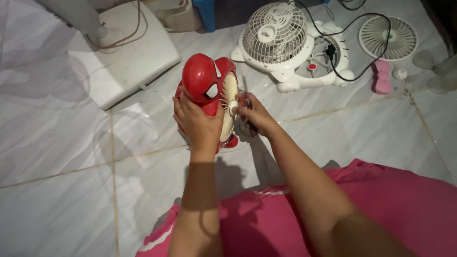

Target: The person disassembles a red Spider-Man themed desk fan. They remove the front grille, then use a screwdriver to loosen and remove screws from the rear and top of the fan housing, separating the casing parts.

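We look down from above at our two bare arms reaching out over a pale tiled floor (71, 190), with a pink garment (381, 204) filling the lower right of the frame.

Just above the centre of the frame stands a small red toy fan (202, 78) shaped like a masked cartoon figure, with a cream-coloured grille (229, 107) facing right. Our left hand (196, 121) is wrapped around the red body from below and behind, fingers closed on it, holding the fan upright on the floor. Our right hand (254, 114) sits just to the right of the grille, fingers pinched around a thin dark tool (247, 102) whose tip meets the middle of the grille. We cannot tell exactly what kind of tool it is.

In the upper middle of the frame lies a white fan body (295, 71) with rounded ears, its round white grille (275, 32) tilted up on top, and a black cord (342, 43) looping across it. To the upper right lies a separate round white grille (388, 38), flat on the floor. Just below it sit a pink bow-shaped part (382, 78) and a small white knob (400, 73). Pale fan blades (440, 71) show at the right edge.

In the upper left rests a large white fan base (128, 57) with a brown cord (124, 35) over it.
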